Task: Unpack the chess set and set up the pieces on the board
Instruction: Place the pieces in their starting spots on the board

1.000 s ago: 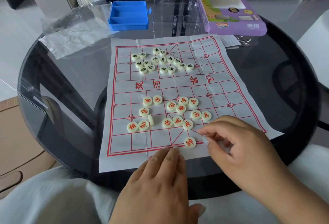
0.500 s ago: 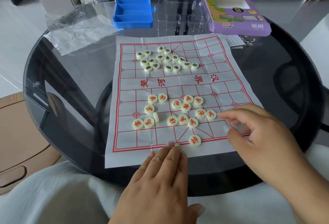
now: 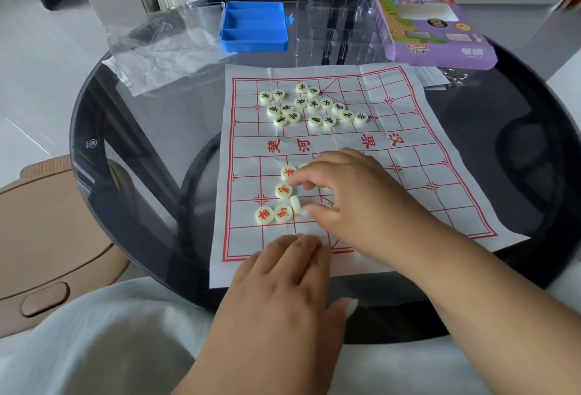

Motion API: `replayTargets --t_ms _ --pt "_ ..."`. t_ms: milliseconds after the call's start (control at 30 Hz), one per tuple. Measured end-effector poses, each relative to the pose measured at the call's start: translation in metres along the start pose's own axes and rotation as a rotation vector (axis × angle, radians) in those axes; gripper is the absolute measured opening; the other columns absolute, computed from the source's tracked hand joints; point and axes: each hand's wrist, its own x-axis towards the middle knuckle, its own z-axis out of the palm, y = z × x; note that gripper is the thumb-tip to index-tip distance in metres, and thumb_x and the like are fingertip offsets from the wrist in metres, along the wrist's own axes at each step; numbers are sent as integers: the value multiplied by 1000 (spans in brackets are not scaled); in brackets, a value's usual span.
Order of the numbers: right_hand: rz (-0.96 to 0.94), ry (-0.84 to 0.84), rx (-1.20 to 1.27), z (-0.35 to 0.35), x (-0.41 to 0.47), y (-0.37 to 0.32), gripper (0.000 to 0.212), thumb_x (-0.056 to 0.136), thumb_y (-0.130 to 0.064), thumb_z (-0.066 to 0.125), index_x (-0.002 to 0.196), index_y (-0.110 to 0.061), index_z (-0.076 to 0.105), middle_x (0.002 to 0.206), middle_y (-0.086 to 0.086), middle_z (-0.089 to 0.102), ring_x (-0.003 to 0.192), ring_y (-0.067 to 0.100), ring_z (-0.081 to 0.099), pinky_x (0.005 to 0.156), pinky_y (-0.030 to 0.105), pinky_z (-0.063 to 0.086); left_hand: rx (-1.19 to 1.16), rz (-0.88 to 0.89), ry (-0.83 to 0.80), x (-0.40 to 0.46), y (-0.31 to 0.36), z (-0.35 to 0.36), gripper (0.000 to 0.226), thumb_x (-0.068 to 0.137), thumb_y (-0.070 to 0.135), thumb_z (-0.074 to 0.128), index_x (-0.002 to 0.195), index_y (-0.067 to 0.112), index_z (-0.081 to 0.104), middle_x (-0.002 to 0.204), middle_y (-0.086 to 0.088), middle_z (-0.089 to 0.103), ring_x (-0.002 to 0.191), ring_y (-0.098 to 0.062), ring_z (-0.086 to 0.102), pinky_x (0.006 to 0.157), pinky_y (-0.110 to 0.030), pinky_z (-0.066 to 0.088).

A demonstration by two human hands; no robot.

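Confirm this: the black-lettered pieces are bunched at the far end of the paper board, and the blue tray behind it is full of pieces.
Not quite. The head view shows the black-lettered pieces bunched at the far end of the paper board, but the blue tray behind it is empty; its compartments hold no pieces.

From my remote feed: both hands are bare, with no rings, watch or bracelets. The left hand (image 3: 283,294) shows a longish, pale, rounded thumbnail; the right hand (image 3: 355,203) has similar pale nails on the fingertips I can see. Both forearms are uncovered, no sleeves reaching them. Below, across the lap, lies loose, soft, pale grey-white clothing (image 3: 103,347) with gentle folds.
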Motion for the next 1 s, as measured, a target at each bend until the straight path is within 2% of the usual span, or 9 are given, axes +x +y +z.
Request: replayTargets --t_ms 100,200,333,567,767,900,1000 --pt "-37 -62 -47 4 8 -1 32 87 -27 65 117 -36 61 114 -17 58 109 4 41 87 21 24 21 -33 -25 1 -5 -3 52 75 51 40 96 19 75 98 6 71 91 -17 66 75 -31 55" --pt "-34 -79 -73 6 10 0 32 86 -28 66 117 -35 62 116 -15 60 112 8 43 94 25 27 12 -45 -33 2 -6 -5 49 76 49 40 95 21 75 96 9 69 89 -15 64 76 -29 53" --pt "-13 -46 -53 6 7 1 30 87 -23 63 116 -32 64 115 -11 61 112 9 45 96 26 30 -20 -67 -43 8 -8 -9 42 79 45 41 92 22 73 92 8 68 83 -18 65 70 -32 54" --pt "17 -26 -29 7 5 1 30 84 -22 67 113 -30 66 111 -10 62 109 10 47 95 28 34 -76 -86 -86 17 -15 -12 36 83 40 41 97 24 70 95 8 64 85 -20 58 70 -39 53" --pt "18 -41 -35 6 4 0 30 85 -23 66 114 -31 65 113 -10 61 110 10 45 94 27 31 -68 -87 -43 20 -15 -11 33 81 38 42 89 25 72 87 10 65 77 -17 59 65 -34 55" --pt "17 -46 -40 5 3 0 30 86 -22 66 115 -31 65 115 -11 60 110 9 45 94 25 29 -54 -86 -7 20 -14 -10 19 76 32 57 85 26 73 82 10 66 72 -16 60 61 -31 54" --pt "19 -50 -42 5 3 0 30 86 -23 65 115 -31 65 115 -11 60 110 9 45 94 26 30 -54 -85 -8 22 -15 -10 24 77 33 51 84 27 72 82 10 65 73 -16 59 61 -29 54"
